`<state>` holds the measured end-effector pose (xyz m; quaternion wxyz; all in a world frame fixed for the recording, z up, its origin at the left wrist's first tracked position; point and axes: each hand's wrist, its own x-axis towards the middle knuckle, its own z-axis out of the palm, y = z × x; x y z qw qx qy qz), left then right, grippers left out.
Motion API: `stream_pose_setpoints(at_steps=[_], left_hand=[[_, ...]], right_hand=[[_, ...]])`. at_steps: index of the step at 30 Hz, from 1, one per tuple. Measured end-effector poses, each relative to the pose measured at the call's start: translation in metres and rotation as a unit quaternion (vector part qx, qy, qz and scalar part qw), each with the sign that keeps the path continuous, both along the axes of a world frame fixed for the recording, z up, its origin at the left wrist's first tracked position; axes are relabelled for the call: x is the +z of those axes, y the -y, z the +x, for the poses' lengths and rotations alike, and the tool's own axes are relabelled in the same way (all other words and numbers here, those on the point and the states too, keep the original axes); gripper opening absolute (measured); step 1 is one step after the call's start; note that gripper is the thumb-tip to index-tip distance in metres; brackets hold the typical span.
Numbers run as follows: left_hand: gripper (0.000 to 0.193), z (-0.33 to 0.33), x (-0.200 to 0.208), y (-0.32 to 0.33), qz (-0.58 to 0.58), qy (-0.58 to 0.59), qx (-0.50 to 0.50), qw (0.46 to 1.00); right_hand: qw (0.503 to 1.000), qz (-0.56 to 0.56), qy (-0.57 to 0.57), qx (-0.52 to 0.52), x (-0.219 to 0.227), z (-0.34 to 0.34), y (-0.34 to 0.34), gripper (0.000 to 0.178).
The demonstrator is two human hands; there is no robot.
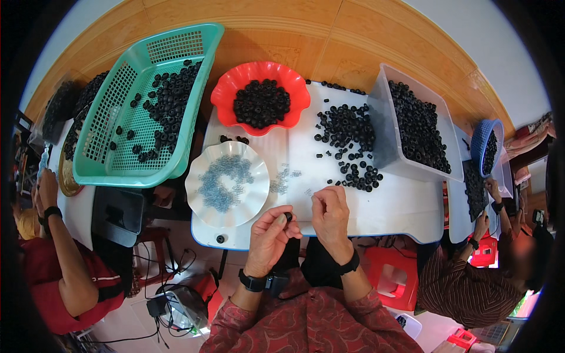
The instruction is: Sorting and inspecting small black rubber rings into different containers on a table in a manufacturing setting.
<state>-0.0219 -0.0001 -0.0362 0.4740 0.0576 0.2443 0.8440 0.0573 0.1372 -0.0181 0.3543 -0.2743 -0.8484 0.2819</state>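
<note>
A black ring (288,217) is pinched by the left hand (268,238) over the white table (406,206); right hand (331,216) fingers are pressed together; wood panelling (353,41) is seen behind.

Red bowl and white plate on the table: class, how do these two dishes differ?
The red bowl is deep and holds a heap of black rings; the white plate is shallow and holds small pale-blue clear bits. The red bowl sits farther from the hands, the white plate nearer the left hand. Both have wavy, scalloped rims.
</note>
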Motion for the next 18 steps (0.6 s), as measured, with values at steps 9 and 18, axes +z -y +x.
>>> stream_pose_setpoints(at_steps=[9, 18], left_hand=[[0.025, -0.0007, 0.0002, -0.0006, -0.001, -0.002, -0.004, 1.000], [0.025, -0.0010, 0.0013, -0.0013, -0.003, -0.004, -0.006, 1.000]], right_hand=[[0.997, 0.027, 0.063, -0.021, 0.0025, -0.0026, 0.0023, 0.018], [0.998, 0.006, 0.065, 0.002, 0.0016, -0.0036, 0.0021, 0.010]])
